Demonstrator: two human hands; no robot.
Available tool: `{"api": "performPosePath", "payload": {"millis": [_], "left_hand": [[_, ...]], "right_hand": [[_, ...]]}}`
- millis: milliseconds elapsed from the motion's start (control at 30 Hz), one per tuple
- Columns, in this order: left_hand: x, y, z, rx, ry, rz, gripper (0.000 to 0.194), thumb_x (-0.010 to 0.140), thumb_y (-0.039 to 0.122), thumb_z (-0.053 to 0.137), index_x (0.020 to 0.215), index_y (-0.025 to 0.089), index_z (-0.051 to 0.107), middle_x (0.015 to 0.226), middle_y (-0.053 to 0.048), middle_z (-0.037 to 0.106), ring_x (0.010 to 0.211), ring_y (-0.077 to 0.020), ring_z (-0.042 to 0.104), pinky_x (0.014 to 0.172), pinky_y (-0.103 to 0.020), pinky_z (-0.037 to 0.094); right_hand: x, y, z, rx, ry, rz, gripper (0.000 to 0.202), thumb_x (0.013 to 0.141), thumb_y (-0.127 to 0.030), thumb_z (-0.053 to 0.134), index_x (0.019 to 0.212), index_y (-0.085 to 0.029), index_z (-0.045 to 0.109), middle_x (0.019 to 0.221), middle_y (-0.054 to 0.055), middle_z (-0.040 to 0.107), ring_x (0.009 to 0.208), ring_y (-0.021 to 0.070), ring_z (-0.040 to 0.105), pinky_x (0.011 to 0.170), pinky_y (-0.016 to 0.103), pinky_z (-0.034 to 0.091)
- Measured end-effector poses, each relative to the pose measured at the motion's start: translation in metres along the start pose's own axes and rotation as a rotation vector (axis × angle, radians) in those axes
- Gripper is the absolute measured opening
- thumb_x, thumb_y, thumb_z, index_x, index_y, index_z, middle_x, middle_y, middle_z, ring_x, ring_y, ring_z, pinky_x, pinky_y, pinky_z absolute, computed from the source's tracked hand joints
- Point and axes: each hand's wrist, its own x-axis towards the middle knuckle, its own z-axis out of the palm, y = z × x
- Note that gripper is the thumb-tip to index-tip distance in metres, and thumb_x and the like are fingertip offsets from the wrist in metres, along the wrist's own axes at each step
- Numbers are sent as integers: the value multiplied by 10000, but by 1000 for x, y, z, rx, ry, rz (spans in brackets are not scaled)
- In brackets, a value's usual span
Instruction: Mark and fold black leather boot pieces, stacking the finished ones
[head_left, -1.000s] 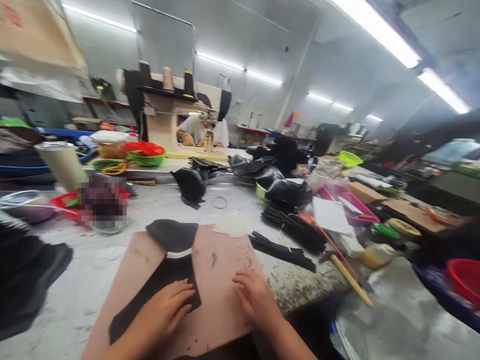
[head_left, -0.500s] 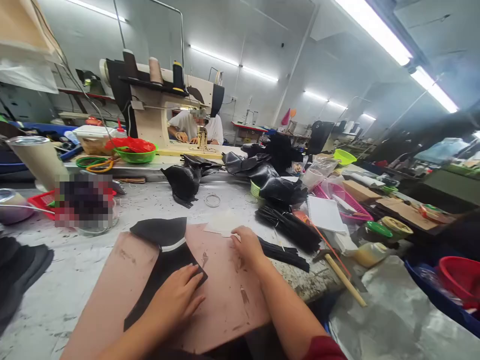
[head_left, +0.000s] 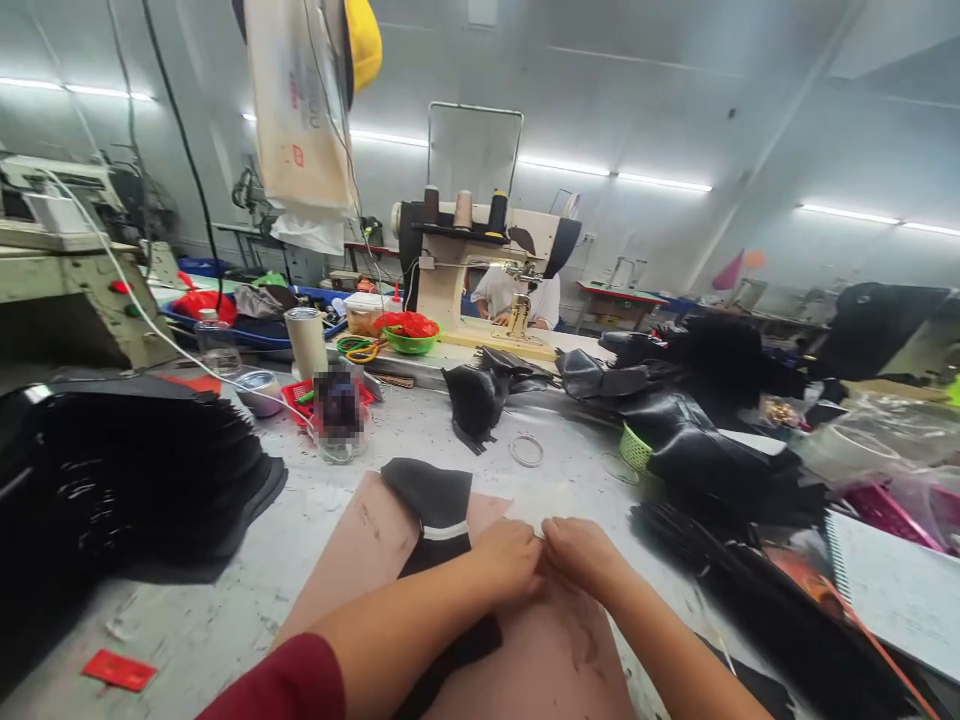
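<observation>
1. Where the left edge cuts it off, a stack of black sheets (head_left: 150,490) shows layered, uneven edges; a flat red piece (head_left: 120,670) lies in front of it.
2. The pink board (head_left: 352,545) is flat and scuffed with dark marks; its near end runs out of view.
3. The black panel (head_left: 427,490) lies on the board, to the left of the fingertips and beneath the left forearm. Its surface is matte, its far edge curved, and a narrow white strip (head_left: 444,532) crosses it. The forearm hides its middle section.
4. The left hand (head_left: 508,560) is just beside the panel, fingers curled inward, knuckles up. Whether it has hold of anything cannot be told; the palm is hidden.
5. The right hand (head_left: 583,552) is bent the same way, fingertips close to the left hand's. Its grip cannot be confirmed either; anything between the fingertips is too small to make out.
6. A light green perforated basket (head_left: 635,447) is partly covered by glossy, creased black pieces (head_left: 682,430).
7. A spiral-bound notebook (head_left: 900,590) with a white page is cut off at the right edge.
</observation>
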Motion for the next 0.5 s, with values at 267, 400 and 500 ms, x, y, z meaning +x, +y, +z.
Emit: {"api": "performPosePath", "payload": {"millis": [267, 400, 500], "left_hand": [[8, 7, 5, 21, -17, 1, 388, 795, 387, 488, 979, 65, 602, 955, -149, 623, 884, -265, 559, 806, -387, 415], [14, 9, 4, 19, -14, -15, 446, 809, 430, 470, 1062, 74, 558, 980, -147, 625, 882, -264, 554, 803, -397, 398], [20, 9, 4, 25, -20, -18, 501, 794, 497, 484, 1068, 85, 565, 999, -144, 627, 911, -265, 542, 805, -394, 387]], "right_hand": [[8, 11, 4, -45, 3, 51, 187, 836, -94, 370, 841, -160, 545, 748, 89, 682, 725, 214, 650, 539, 250, 330], [18, 17, 2, -13, 5, 106, 215, 865, -105, 319, 864, -153, 529, 698, 83, 680, 674, 217, 647, 502, 259, 281], [25, 24, -1, 24, 17, 151, 208, 879, -152, 325, 879, -167, 533, 674, 64, 678, 641, 207, 640, 490, 253, 258]]}}
